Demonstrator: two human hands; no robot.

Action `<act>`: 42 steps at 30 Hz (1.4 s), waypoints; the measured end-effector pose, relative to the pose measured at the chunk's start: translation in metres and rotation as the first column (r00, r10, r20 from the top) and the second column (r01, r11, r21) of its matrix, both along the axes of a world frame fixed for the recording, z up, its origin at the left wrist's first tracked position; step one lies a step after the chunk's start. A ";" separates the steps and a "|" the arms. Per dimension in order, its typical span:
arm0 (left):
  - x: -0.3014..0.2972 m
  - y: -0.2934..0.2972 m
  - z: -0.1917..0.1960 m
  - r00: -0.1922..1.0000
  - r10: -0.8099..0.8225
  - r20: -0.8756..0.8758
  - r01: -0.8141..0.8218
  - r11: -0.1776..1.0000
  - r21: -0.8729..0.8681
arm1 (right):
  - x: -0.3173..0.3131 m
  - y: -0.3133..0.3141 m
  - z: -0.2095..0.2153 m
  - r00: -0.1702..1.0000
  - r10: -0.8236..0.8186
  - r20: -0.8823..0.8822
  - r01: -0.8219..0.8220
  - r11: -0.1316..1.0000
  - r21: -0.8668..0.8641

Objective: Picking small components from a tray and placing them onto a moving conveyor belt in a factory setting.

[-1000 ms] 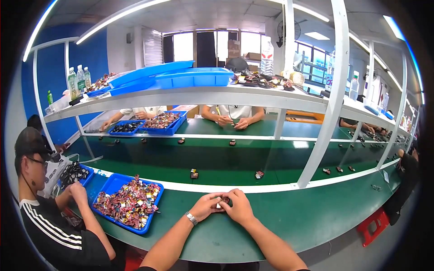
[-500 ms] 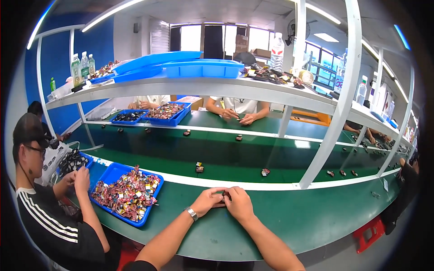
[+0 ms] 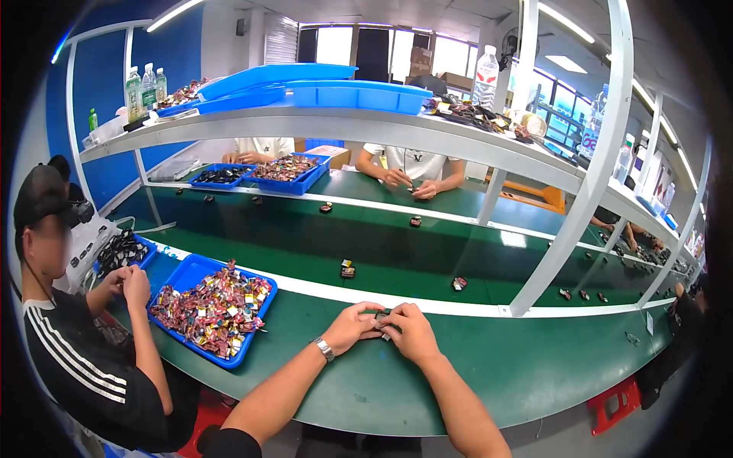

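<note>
My left hand (image 3: 352, 327) and my right hand (image 3: 411, 331) meet over the green worktable (image 3: 527, 374), fingers pinched together on a small dark part (image 3: 382, 317) between them. A watch sits on my left wrist (image 3: 324, 349). Most of the small part is hidden by my fingers. To my left lies a blue tray (image 3: 180, 276) heaped with small colourful parts (image 3: 214, 307).
A green conveyor belt (image 3: 305, 244) beyond a white strip carries small dark parts (image 3: 347, 269), (image 3: 458, 283). A person in a black striped shirt (image 3: 76, 359) works at my left. Other people (image 3: 408, 172) sit opposite. A white shelf (image 3: 321, 122) overhead holds blue trays and bottles.
The view has swung slightly right and down. My hands stay together on the small part, and the person at my left keeps working.
</note>
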State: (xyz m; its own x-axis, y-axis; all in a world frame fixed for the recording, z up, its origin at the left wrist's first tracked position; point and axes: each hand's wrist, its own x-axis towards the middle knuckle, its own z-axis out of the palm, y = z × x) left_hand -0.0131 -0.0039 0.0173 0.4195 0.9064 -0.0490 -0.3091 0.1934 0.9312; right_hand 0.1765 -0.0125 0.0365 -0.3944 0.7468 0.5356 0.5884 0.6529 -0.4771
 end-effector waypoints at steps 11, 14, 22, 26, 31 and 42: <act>-0.002 0.000 -0.001 0.995 -0.104 -0.003 0.104 0.992 0.078 | 0.001 0.000 0.000 1.000 -0.008 -0.008 0.009 1.000 0.029; -0.002 -0.001 -0.001 0.993 -0.116 0.003 0.116 0.992 0.052 | 0.002 0.000 -0.002 0.999 0.026 -0.021 -0.026 1.000 -0.004; -0.003 0.000 -0.002 0.985 -0.163 -0.057 0.169 0.979 0.116 | 0.005 -0.004 0.002 0.997 0.055 -0.050 -0.059 0.993 -0.103; -0.005 -0.002 0.000 0.985 -0.168 -0.030 0.169 0.985 0.040 | 0.010 -0.002 0.003 0.989 0.133 -0.071 -0.141 0.983 -0.121; -0.005 0.000 -0.002 0.987 -0.161 0.012 0.161 0.987 0.009 | 0.014 -0.004 0.003 0.984 0.158 -0.083 -0.168 0.978 -0.124; -0.003 -0.001 -0.003 0.992 -0.105 0.065 0.106 0.994 -0.002 | -0.002 -0.011 -0.004 0.977 0.009 -0.213 -0.020 0.999 -0.048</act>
